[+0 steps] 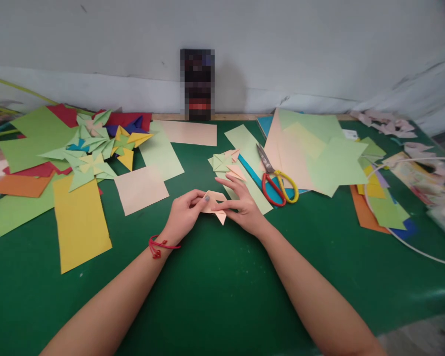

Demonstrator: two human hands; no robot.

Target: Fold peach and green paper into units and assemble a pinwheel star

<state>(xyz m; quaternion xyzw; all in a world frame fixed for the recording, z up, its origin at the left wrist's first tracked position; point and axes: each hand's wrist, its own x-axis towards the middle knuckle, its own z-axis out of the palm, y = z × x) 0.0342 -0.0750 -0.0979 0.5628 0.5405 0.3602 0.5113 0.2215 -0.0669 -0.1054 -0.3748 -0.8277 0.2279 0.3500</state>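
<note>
A small folded piece of peach paper [215, 197] is held between my two hands over the green table. My left hand [188, 210], with a red cord bracelet at the wrist, pinches its left side between thumb and fingers. On the right side, the thumb and index finger of my right hand [243, 207] close on the paper near a pointed flap, while its other fingers are raised. Just beyond my right hand lie folded green and peach paper pieces [224, 162]. Scissors [274, 178] with one red and one yellow handle rest to the right.
Folded paper stars [92, 163] lie on coloured sheets at the left, near a yellow sheet [82, 222]. Large pale green and peach sheets [326, 148] spread at the back right. A dark pixelated object [198, 84] leans against the wall. A white cable [400, 242] loops at the right.
</note>
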